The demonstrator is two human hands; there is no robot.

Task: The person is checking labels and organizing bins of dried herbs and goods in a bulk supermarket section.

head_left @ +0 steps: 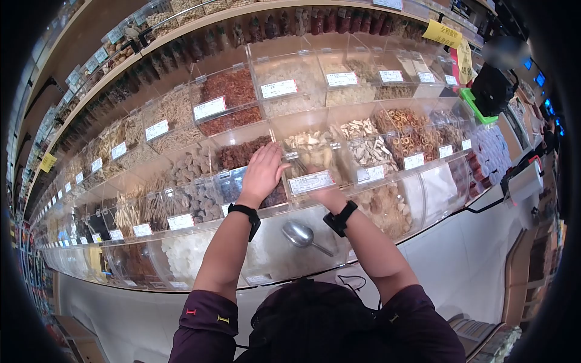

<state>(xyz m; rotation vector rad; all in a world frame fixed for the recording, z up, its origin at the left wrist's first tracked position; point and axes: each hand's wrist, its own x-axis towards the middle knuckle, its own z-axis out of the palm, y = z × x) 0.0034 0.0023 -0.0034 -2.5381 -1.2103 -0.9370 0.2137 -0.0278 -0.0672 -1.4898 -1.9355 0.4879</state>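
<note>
My left hand [264, 172] lies over the dividing wall of the clear bins, fingers stretched forward, beside a bin of dark reddish-brown dried food [241, 153]. To its right, my right hand [327, 195] reaches behind the price label [311, 182] of a bin of pale dried slices [311, 143]; its fingers are hidden by the label and bin front, so any hold is unclear. Below the hands, a metal scoop [298, 232] rests on a clear lid over white goods, its handle pointing to the lower right.
Tiered clear bins of dried goods spread to both sides. Stacked white-lidded jars [493, 151] and a roll of bags [525, 184] stand at the right. A person in black [493, 88] is at the upper right, near a green basket edge [478, 106].
</note>
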